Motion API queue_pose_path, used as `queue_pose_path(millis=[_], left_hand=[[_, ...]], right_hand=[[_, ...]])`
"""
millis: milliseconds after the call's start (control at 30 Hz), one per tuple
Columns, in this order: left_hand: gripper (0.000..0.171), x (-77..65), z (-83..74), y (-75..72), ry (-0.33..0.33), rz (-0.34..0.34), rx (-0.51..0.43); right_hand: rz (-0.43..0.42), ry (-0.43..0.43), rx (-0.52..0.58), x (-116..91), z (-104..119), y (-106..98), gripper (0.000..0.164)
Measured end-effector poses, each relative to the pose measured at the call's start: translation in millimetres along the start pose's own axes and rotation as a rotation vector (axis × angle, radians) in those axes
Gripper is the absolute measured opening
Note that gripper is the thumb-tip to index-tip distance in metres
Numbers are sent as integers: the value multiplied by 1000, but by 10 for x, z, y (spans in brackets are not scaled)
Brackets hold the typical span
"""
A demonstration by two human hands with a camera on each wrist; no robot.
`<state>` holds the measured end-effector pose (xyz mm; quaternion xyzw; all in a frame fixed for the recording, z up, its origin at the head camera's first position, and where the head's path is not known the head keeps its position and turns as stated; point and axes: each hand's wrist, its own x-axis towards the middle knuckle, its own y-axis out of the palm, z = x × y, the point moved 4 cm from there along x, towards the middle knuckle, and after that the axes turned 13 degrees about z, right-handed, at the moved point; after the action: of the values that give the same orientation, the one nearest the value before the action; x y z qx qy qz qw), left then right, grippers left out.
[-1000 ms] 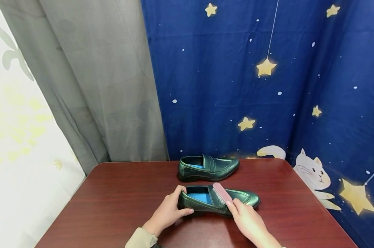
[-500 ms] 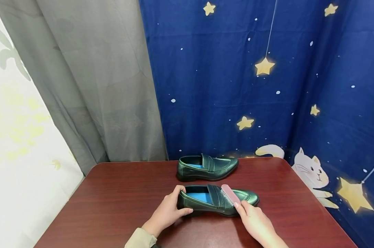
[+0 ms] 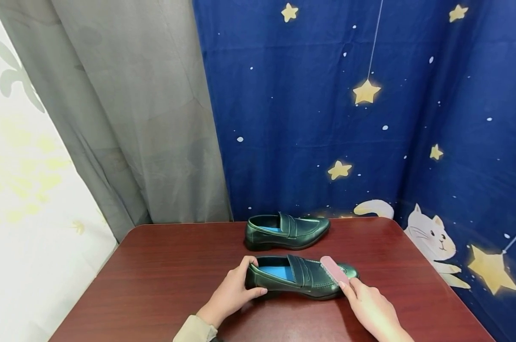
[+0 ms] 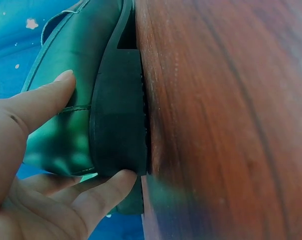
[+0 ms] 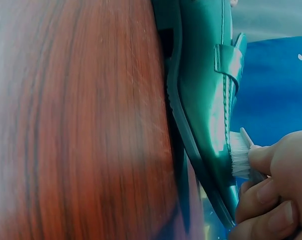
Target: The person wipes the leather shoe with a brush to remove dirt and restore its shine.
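A dark green loafer (image 3: 283,283) with a blue insole lies on the table, toe to the right. My left hand (image 3: 232,290) grips its heel end; in the left wrist view the thumb lies along the side of the loafer (image 4: 75,55) and other fingers wrap behind the heel. My right hand (image 3: 369,301) pinches a pink-backed brush (image 3: 334,270) by its near end. Pale bristles of the brush (image 5: 239,156) meet the upper near the toe in the right wrist view.
A second green loafer (image 3: 289,232) stands behind the first, near the back edge of the reddish-brown table (image 3: 176,251). Beyond the table hang a grey curtain (image 3: 155,118) and a blue star-patterned curtain (image 3: 292,109).
The right hand has drawn the brush rightward along the loafer, from the strap toward the toe. The left hand keeps its hold at the heel.
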<state>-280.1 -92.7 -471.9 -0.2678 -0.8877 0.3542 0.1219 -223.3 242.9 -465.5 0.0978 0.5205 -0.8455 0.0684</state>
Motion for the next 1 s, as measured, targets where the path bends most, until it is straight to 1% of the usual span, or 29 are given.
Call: queue_pose_path(millis=[167,267,600,867,1000], left_hand=[[60,-1,0,4,8,1,-4],[60,-5,-4,1,8,2,-9],[60,-18,-7,-17,-1,12,-33],[50,-11,-70,-75,0,16,-31],[44,-23,-89,-115,15,-6,-86]], right_hand=[[-7,17,-20,-34,-57,-45,36],[2,33,-20,-41,-99,-65,34],[21,61,-23,-60,-276,-155,49],[37,61,-7,-64,-320,-135,50],[47,54,-5,-71,-329,-119,51]])
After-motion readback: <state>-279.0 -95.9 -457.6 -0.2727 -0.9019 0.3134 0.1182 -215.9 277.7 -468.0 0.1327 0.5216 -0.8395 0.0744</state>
